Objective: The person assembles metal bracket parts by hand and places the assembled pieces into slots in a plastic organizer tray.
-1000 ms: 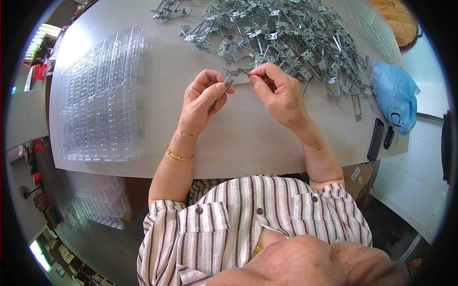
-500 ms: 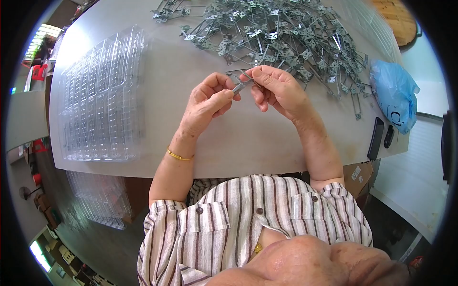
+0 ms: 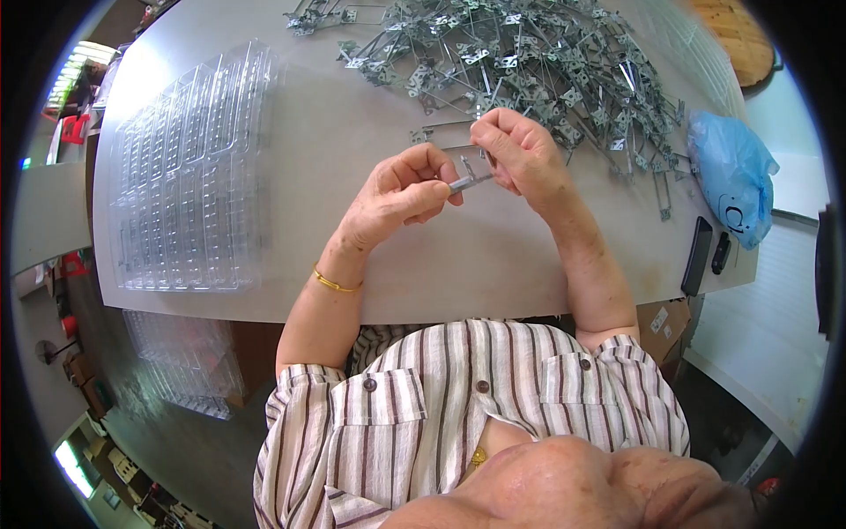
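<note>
My left hand (image 3: pixel 404 194) pinches a small grey metal bracket (image 3: pixel 467 182) between thumb and fingers, above the near part of the table. A narrow upright piece juts from the bracket between the two hands. My right hand (image 3: pixel 526 163) is closed at the bracket's other end, with thumb and fingers pressed together; its grip is partly hidden. Just beyond the hands lies a large tangled pile of metal brackets with wire arms (image 3: pixel 502 62). One loose wire bracket (image 3: pixel 423 136) rests on the table at the pile's near edge.
Clear plastic trays (image 3: pixel 189 176) are stacked on the table's left, and more trays (image 3: pixel 189 361) stand below its edge. A blue plastic bag (image 3: pixel 730 172) sits at the right, near a black phone-like object (image 3: pixel 696 256) and a small black item (image 3: pixel 721 253).
My hands have drawn slightly apart, the right moving up and right, the left a little right. More of the bracket now shows between them.
</note>
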